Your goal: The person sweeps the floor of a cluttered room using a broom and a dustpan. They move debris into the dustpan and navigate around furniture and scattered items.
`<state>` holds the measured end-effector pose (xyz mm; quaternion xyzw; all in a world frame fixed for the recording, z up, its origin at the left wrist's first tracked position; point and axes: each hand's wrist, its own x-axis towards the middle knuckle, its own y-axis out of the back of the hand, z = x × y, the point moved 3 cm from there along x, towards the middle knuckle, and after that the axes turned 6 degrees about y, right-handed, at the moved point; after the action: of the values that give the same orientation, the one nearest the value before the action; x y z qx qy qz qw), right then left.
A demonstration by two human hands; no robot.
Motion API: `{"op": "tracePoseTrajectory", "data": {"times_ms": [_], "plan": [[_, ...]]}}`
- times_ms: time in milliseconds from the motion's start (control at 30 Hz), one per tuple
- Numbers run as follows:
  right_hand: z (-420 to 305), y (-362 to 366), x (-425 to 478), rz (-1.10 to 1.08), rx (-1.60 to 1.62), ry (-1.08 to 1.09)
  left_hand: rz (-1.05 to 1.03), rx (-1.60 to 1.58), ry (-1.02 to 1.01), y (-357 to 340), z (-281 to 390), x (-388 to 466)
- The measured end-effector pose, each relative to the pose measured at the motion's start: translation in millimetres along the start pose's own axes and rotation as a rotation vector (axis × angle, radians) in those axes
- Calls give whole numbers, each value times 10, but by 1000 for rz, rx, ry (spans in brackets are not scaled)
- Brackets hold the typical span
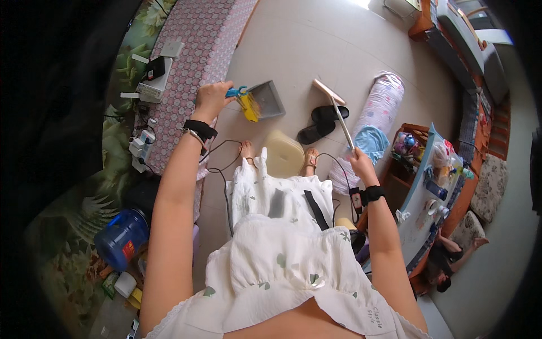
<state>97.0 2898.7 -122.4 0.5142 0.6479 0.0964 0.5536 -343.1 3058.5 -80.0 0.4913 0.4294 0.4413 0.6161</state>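
My left hand grips the blue handle of a long-handled dustpan; its pan is grey with a yellow comb-like edge, and it hangs over or rests on the tiles, which I cannot tell. Some debris seems to lie inside the pan. The pale stick of a broom is in my right hand, its narrow head pointing away from me on the far side of a pair of black slippers. Between my feet stands a cream plastic stool.
A rolled bundle in patterned cloth lies right of the slippers. A table with a pink patterned cloth runs along the left, holding a router and plugs. At right stand a cluttered table and a wooden sofa, where another person reclines. Cables hang near both wrists.
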Motion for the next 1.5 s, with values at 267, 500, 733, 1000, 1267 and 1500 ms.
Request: {"op": "tracePoseTrajectory", "data": {"times_ms": [267, 500, 733, 1000, 1267, 1500], "plan": [[-229, -132, -397, -197, -307, 98, 23, -14, 16, -21, -128, -118], [-158, 132, -740, -238, 191, 163, 41, -53, 4, -15, -47, -161], [8, 238, -752, -181, 288, 26, 27, -17, 35, -42, -36, -218], [-253, 67, 592, 57, 237, 171, 27, -105, 199, 52, -199, -578], [-960, -68, 1605, 45, 77, 239, 111, -76, 424, 44, -365, -817], [-1174, -427, 895, -208, -392, 381, 100, -88, 561, -64, -447, -934]]}}
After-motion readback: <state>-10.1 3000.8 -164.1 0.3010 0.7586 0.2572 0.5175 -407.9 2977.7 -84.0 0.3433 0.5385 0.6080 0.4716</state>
